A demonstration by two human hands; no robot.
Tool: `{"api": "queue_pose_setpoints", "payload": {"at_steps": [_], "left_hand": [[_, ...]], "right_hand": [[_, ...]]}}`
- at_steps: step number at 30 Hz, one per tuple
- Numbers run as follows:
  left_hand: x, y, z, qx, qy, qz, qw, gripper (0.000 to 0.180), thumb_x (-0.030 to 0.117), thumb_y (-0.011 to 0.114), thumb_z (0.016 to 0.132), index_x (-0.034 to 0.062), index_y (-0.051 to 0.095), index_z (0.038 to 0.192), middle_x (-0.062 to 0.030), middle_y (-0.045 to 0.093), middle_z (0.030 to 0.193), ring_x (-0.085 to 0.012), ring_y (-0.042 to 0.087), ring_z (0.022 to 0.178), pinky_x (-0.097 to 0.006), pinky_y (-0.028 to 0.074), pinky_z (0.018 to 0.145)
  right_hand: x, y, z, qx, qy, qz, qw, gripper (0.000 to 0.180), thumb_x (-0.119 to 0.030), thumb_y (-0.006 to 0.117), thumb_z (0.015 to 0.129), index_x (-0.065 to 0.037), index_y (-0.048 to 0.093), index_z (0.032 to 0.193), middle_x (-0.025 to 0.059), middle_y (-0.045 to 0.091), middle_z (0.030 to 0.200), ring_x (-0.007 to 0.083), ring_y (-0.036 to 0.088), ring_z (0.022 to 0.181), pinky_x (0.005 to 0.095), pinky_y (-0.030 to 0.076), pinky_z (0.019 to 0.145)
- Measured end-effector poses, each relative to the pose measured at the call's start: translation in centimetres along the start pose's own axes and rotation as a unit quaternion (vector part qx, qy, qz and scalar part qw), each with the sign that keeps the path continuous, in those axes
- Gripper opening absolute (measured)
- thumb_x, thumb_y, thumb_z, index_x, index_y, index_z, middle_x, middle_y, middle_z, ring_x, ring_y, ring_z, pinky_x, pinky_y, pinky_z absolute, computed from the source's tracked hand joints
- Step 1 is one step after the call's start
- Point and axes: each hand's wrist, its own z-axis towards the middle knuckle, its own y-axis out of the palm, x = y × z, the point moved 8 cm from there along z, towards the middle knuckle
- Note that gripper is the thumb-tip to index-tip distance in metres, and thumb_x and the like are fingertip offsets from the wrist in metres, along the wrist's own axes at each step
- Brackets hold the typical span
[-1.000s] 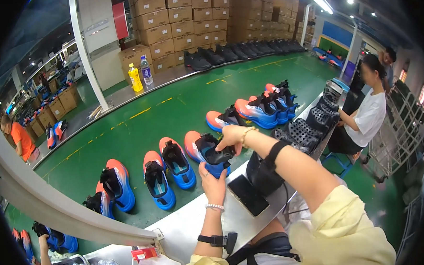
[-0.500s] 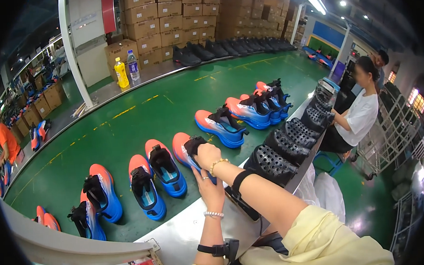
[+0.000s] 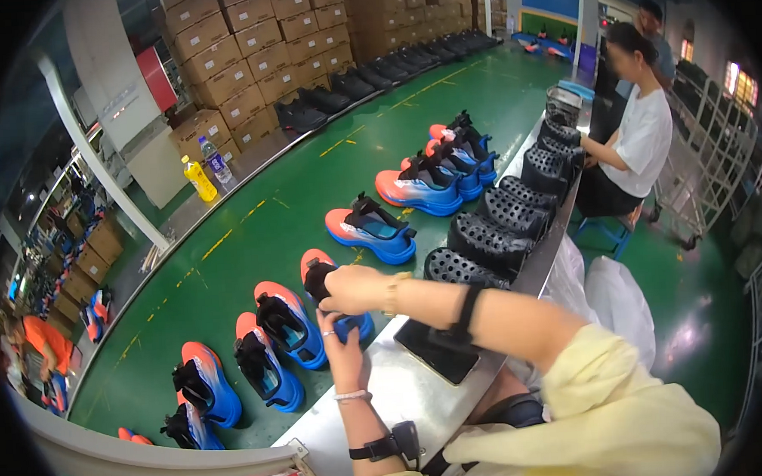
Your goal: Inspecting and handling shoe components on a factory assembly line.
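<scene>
My right hand [image 3: 354, 289] is closed over the black collar and tongue of an orange, white and blue sneaker [image 3: 316, 260]. Its fingers cover much of the shoe's opening. Against the blue heel of the same sneaker, my left hand [image 3: 344, 354] is curled, its fingers partly hidden behind the shoe. The sneaker stays low over the green belt [image 3: 228, 280], toe pointing away. Just left of it stands a matching sneaker [image 3: 291, 322], and another sneaker [image 3: 267, 361] is beside that. Farther right along the row sits a sneaker [image 3: 370, 230] with a black collar.
Black perforated clogs [image 3: 493, 232] line the metal edge [image 3: 390, 401] on my right, near a dark phone [image 3: 437, 352]. Two bottles, one a yellow bottle [image 3: 198, 179], stand on the far ledge before stacked cartons [image 3: 217, 66]. A seated person [image 3: 642, 129] works at the right.
My view has tilted and shifted, and my right forearm lies more level, uncovering the phone. Both hands remain on the sneaker.
</scene>
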Motion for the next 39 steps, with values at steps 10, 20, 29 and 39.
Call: {"api": "queue_pose_setpoints", "payload": {"at_steps": [10,20,29,39], "left_hand": [[4.1,-1.4,9.7,0.027,0.049,0.271,0.961,0.078,0.004,0.078,0.075,0.0032,0.039,0.142,-0.0205,0.056,0.136,-0.0295,0.055,0.126,-0.036,0.044,0.106],[0.0,0.4,11.4,-0.042,-0.049,0.463,0.884,0.06,0.007,0.085,0.059,0.0061,0.065,0.115,-0.0146,0.072,0.103,-0.03,0.069,0.097,-0.039,0.054,0.088],[1.3,0.1,11.3,0.041,-0.058,0.516,0.854,0.071,0.022,0.083,0.065,0.0101,0.052,0.128,-0.0215,0.068,0.108,-0.0396,0.066,0.101,-0.045,0.053,0.088],[9.1,15.8,11.2,-0.097,0.086,0.32,0.938,0.05,0.023,0.072,0.085,0.0035,0.054,0.127,-0.0158,0.063,0.118,-0.0301,0.064,0.097,-0.037,0.051,0.082]], "right_hand": [[23.8,-21.6,-24.1,0.329,0.119,0.191,0.917,0.039,-0.033,0.066,0.089,0.002,0.066,0.107,0.0153,0.07,0.081,0.0203,0.069,0.075,0.0318,0.051,0.07],[43.0,-14.8,-27.8,0.391,0.24,0.171,0.872,0.05,-0.04,0.062,0.093,-0.003,0.057,0.127,0.0234,0.067,0.112,0.0379,0.063,0.109,0.0414,0.047,0.093],[40.9,-14.5,-27.7,0.417,0.188,0.071,0.886,0.073,-0.036,0.08,0.076,-0.004,0.046,0.133,0.0285,0.063,0.118,0.0442,0.061,0.11,0.0453,0.048,0.094],[40.9,-14.3,-29.5,0.409,0.187,0.043,0.892,0.07,-0.042,0.079,0.078,-0.006,0.047,0.129,0.0252,0.066,0.107,0.0436,0.063,0.101,0.0462,0.051,0.087]]}}
